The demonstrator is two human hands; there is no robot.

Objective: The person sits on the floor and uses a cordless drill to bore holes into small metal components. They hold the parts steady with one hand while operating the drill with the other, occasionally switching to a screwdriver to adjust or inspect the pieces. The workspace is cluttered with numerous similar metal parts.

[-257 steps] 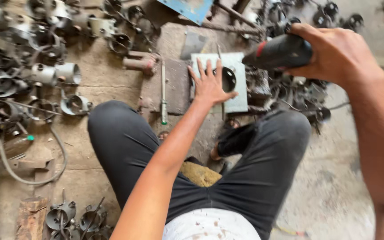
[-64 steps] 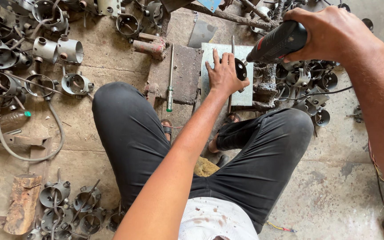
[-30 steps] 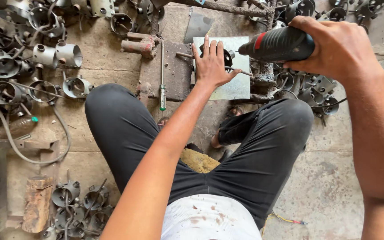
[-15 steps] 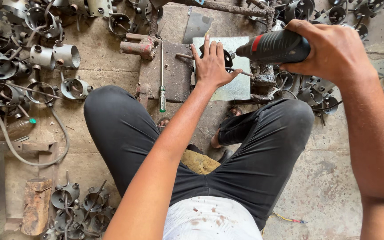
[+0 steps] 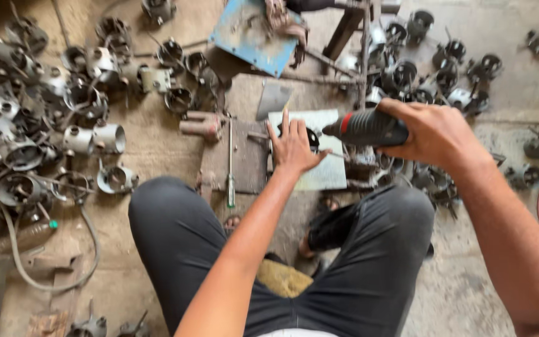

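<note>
At the upper middle of the frame, my left hand (image 5: 294, 146) lies flat, fingers spread, on a pale plate (image 5: 319, 178) set on the floor just above my knees. A dark ring (image 5: 312, 137) sits on the plate, partly under my fingers. My right hand (image 5: 435, 134) is wrapped tight around a grinder (image 5: 366, 128), its long axis running level, nose pointing left toward the ring. So the ring lies just left of and slightly below the tool's nose, near but apart. My left arm reaches straight up the frame; my right comes in from the lower right, wrist bent. A screwdriver (image 5: 230, 162) lies upright left of the plate.
</note>
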